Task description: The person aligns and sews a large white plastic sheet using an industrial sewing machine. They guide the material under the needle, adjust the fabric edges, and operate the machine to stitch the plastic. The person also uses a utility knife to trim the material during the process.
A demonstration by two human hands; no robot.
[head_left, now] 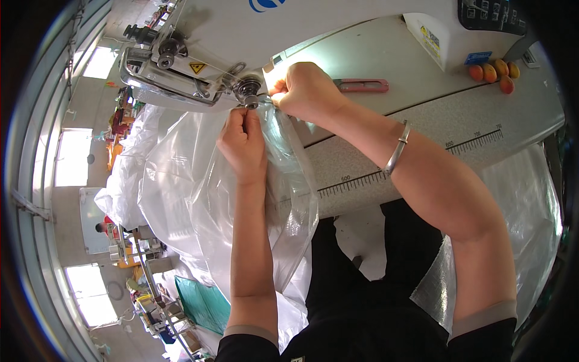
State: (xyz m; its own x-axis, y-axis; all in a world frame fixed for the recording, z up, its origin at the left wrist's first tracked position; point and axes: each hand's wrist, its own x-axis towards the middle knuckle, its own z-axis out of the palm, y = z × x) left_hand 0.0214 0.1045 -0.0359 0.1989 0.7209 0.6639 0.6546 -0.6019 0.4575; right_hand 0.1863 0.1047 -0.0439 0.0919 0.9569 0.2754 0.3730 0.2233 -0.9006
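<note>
Plastic sheet (178, 163) beneath the left hand (243, 145), folds running lengthwise toward the wearer (368, 320). Left hand pinched at tension dial (248, 88), right hand (309, 92) curled beside it; whatever either grasps cannot be told.

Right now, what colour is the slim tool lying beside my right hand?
The slim tool is pink; the head view shows it best.

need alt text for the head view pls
A person's left grip and right grip are close together by the metal dial of a white sewing machine. Clear plastic spreads below them. To the right lie a pink cutter and, farther off, small orange fruits.
</note>
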